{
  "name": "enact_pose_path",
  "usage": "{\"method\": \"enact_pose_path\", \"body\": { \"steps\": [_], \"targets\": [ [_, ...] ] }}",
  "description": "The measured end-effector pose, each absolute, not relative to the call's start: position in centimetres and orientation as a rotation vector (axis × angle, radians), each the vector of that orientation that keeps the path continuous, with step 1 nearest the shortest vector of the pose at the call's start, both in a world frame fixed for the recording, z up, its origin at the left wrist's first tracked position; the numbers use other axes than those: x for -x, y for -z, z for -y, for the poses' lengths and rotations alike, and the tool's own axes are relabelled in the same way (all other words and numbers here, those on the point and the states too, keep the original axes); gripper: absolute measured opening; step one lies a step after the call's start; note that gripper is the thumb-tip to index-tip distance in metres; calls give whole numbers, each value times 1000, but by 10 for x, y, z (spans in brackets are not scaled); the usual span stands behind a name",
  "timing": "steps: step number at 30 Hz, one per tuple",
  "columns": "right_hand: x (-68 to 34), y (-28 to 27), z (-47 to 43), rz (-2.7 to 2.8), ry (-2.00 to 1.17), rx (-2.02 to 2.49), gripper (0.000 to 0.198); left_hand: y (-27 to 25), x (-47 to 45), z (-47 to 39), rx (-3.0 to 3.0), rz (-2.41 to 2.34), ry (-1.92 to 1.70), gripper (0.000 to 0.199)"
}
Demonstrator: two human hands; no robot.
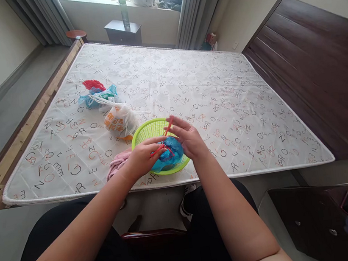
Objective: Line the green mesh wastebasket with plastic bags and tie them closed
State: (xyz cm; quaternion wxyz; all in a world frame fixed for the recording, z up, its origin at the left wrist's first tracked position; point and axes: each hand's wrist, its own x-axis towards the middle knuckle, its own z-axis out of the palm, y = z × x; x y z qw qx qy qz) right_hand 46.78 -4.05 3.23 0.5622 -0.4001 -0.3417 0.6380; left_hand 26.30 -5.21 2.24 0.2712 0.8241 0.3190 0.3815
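Blue plastic bag (173, 147) sits in green basket (148, 129), between the two hands: just right of the left hand (144, 158), just left of the right hand (189, 138). Red string (167, 128) on top of bag. Left hand mostly closed, fingers bent over the bag, pinching one strand of string. Right hand half open, fingers extended, other strand running up to its fingertips; can't tell if gripped or only touched. Pink cloth (118, 163) beside basket, just left of left hand. White bag with orange print (120, 119) beyond left hand, near basket. Farther out past it: blue-green plastic bag (105, 94) and red bag (93, 85), touching. All on letter-print mattress (229, 110) under and around both hands. Dark headboard (307, 74) well off to right of right hand. Nightstand with bottle (124, 12) far beyond both hands.
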Motion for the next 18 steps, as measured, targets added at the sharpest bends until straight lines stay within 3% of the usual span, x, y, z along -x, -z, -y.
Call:
{"method": "enact_pose_path", "body": {
  "steps": [9, 18],
  "targets": [
    [-519, -29, 26, 297, -1183, 958, 28, -21, -259, 44, -2151, -751, -958, 25],
    [-529, -20, 25, 518, -1091, 1175, 37, -23, -254, 38, -2068, -856, -774, 34]
  ]
}}
